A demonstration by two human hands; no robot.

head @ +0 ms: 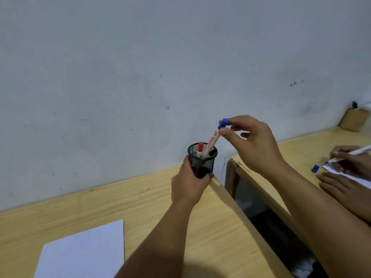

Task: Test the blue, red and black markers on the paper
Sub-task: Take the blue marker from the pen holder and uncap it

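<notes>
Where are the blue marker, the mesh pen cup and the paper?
blue marker (214,137): head view, on its white barrel.
mesh pen cup (202,164): head view, on its front wall.
paper (84,251): head view, on the sheet's middle.

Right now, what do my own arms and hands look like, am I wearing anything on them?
Both forearms are bare up to the frame's lower edge: no sleeves show. The left hand and the right hand wear no gloves, and no rings, watch or bracelet are visible on the fingers or wrists. The nails look short and unpainted.
</notes>
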